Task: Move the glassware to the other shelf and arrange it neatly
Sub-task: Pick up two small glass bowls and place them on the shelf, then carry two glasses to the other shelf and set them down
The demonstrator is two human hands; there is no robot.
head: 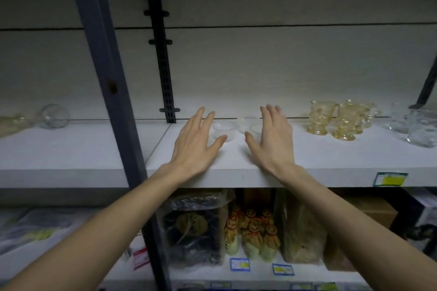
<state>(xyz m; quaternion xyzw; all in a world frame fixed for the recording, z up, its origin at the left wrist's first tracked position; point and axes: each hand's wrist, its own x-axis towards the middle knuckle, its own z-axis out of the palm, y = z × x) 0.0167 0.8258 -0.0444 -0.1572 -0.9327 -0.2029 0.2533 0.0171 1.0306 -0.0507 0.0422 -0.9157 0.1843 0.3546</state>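
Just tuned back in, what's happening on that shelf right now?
A person is reaching both bare hands over the white shelf toward a cluster of small clear glass bowls. The left hand and right hand are open with fingers spread on either side of the bowls, holding nothing. To the right stand amber glass footed cups and clear glass tumblers. A round clear glass globe sits in the bay to the left of the dark upright post.
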